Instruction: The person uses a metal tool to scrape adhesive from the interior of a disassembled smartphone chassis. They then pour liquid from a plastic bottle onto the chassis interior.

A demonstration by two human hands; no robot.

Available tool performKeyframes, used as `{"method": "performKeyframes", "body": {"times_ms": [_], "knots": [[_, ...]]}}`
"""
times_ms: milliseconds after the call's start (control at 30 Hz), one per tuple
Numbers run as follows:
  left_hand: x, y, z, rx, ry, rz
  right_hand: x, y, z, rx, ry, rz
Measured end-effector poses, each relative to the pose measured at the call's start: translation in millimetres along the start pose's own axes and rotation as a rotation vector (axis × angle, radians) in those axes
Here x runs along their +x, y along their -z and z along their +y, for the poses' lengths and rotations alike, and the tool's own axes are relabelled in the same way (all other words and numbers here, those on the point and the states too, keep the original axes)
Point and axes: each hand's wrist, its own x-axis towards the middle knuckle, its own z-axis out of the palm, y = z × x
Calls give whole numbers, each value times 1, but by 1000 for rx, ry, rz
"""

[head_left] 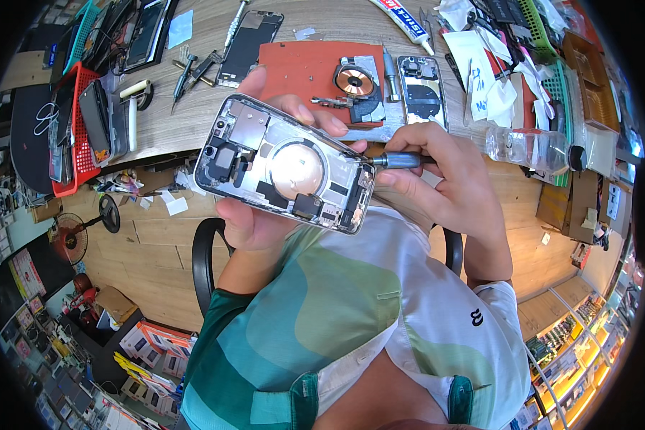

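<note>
The left hand [245, 226] clasps an opened silver rectangular phone housing [269, 130] before the torso, inner work seemingly unfinished, as the right hand [441, 170] pinches a blue-grey cylindrical screwdriver [400, 160] at its edge

Phone [283, 172] was silver w/ blk parts & a pale, shiny disc [297, 169]. Driver [401, 160] was metallic blue-grey. Mat [301, 75] was brick red; coil [355, 82] on it, copper. Table [183, 122] had lt grey-brn wood grain. Shirt [344, 301] ran in wavy bands: dk teal, lt teal, olive grn, pale grn, white; chest mark [476, 317] blk. Tube [403, 23] was white w/ blue & red. L basket [84, 132] was red, chair [203, 265] blk, floor [150, 240] tan.
</note>
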Motion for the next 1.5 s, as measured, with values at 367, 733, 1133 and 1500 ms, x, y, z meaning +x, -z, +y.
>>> {"method": "performKeyframes", "body": {"times_ms": [367,733,1133,1500], "knots": [[0,8,-4,-51,-35,-78,2,4,10,-85,148,-11],[-1,5,-3,-55,-21,-52,0,3,9,4,67,-9],[2,7,3,-36,-21,-18,-4,9,16,223,30,-19],[3,13,2,-61,-50,-51,0,6,0,33,-3,2]]}}
